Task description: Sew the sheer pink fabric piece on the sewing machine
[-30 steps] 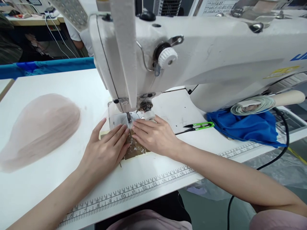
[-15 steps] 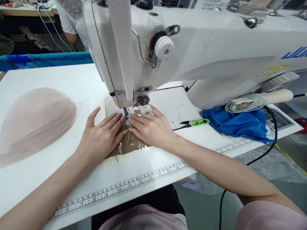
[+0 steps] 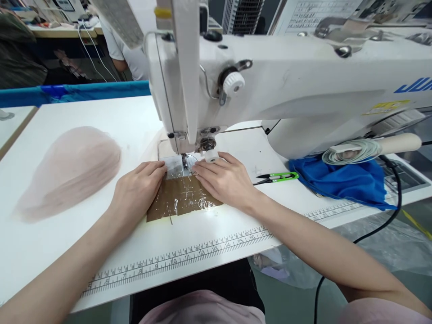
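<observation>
Head view, left hand [image 3: 140, 191] curled, right hand [image 3: 227, 180] flat, both pressing brown patch [image 3: 180, 200]

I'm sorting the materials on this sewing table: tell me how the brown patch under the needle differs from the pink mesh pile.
The brown patch is dark, glossy and flat; the pink mesh pile is pale, matte and mounded. The patch is smaller and rectangular, the pile bigger and rounded. The left hand and right hand press the patch; the pile lies untouched. Both rest on the white table.

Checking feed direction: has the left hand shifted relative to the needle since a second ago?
Yes. The left hand has drawn back left, away from the needle, uncovering more of the brown taped patch.
</observation>
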The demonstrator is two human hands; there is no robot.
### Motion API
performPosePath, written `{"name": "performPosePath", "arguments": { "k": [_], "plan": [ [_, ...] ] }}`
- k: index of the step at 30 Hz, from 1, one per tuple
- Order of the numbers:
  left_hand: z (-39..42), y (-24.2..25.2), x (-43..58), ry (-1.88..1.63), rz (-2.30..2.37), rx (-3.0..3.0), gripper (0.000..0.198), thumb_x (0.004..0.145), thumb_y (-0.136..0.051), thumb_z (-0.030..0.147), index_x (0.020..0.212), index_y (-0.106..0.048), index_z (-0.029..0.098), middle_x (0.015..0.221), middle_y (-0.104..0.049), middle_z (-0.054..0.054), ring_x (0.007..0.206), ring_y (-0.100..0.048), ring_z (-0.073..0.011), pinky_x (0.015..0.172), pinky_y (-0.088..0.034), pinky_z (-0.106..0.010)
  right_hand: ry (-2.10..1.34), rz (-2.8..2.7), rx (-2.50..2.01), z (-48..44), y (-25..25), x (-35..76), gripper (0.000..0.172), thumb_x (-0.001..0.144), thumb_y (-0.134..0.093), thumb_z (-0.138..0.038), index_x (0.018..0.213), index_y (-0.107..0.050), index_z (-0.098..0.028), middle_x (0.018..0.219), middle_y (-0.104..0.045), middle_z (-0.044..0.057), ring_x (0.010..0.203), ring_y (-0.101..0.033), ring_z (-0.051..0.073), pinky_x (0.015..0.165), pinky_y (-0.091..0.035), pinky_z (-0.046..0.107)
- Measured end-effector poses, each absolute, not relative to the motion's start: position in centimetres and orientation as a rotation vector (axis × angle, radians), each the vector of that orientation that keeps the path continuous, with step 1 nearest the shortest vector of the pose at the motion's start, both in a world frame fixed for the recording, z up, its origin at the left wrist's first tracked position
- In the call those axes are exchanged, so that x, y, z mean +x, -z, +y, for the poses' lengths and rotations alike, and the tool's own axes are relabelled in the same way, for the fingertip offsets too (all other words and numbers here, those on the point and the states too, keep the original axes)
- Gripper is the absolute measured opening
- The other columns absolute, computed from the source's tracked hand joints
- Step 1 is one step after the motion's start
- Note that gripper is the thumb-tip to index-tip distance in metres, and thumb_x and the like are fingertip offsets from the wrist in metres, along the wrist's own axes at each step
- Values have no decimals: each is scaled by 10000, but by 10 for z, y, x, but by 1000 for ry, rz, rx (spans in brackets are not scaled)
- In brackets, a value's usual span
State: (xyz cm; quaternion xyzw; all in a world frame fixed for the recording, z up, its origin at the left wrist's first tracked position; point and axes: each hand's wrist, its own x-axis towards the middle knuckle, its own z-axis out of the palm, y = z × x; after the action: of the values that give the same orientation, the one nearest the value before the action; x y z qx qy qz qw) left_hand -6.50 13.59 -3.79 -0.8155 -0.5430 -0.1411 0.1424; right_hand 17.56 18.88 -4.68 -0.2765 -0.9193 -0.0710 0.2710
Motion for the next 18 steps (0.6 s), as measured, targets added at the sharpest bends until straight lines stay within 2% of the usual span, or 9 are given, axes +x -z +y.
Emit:
{"name": "performPosePath", "arguments": {
  "k": [3,5,7,8,10,12,14,16,18],
  "plan": [
    [132,16,-70,344,-1858,-2442,324,997,-389,283,993,-694,175,1054,-735,-52,883,-680,-240,627,-496,-350,-113,-2433,-712,185,44,173,308,991,-444,-172,1158,-698,-123,1084,-761,85,966,-706,204,854,-553,393],
    [125,-7,-76,279,-2125,-2692,343,988,-396,406,916,-677,223,849,-721,-7,687,-639,-181,571,-457,-303,-486,-2370,-615,177,35,167,323,965,-520,-220,1257,-637,-147,1178,-726,91,1074,-672,201,921,-544,413],
    [116,-30,-83,242,-2214,-3001,391,987,-364,489,860,-643,246,725,-662,20,613,-584,-133,554,-428,-257,-942,-2312,-569,166,19,158,509,847,-712,-315,1321,-584,-180,1287,-661,99,1164,-620,225,990,-511,448],
    [111,-40,-87,258,-2234,-3099,392,983,-367,509,858,-636,252,737,-658,21,622,-584,-125,561,-429,-245,-1202,-2297,-594,161,10,152,550,787,-775,-355,1289,-604,-212,1289,-652,83,1144,-624,227,953,-527,430],
    [103,-54,-97,368,-2308,-3208,366,965,-412,536,887,-642,260,773,-660,15,653,-602,-118,582,-451,-229,-1801,-2140,-561,153,-7,139,297,839,-718,-414,1062,-704,-218,1030,-724,38,936,-682,176,855,-553,360],
    [96,-59,-111,509,-2464,-3183,347,942,-470,545,924,-661,257,740,-635,8,605,-592,-110,553,-463,-219,-2141,-1894,-574,147,-20,123,247,852,-696,-448,864,-720,-202,782,-702,-2,742,-663,122,784,-545,299],
    [87,-59,-132,648,-2638,-3070,327,918,-527,534,972,-670,245,641,-572,17,511,-542,-98,475,-440,-207,-2240,-1737,-613,144,-27,105,264,805,-741,-455,779,-712,-194,672,-669,-20,635,-619,94,721,-530,264],
    [76,-57,-159,792,-2793,-2940,312,880,-603,499,1062,-649,250,590,-538,34,482,-533,-100,423,-410,-191,-2224,-1693,-619,141,-29,85,272,752,-787,-448,760,-713,-186,645,-667,-17,600,-607,90,669,-517,247],
    [64,-57,-189,974,-2891,-2804,339,826,-684,451,1102,-627,264,647,-589,29,538,-581,-107,472,-453,-188,-2186,-1685,-587,140,-31,63,282,747,-786,-453,764,-717,-179,648,-670,-8,599,-629,97,636,-508,241]
  ]
}}
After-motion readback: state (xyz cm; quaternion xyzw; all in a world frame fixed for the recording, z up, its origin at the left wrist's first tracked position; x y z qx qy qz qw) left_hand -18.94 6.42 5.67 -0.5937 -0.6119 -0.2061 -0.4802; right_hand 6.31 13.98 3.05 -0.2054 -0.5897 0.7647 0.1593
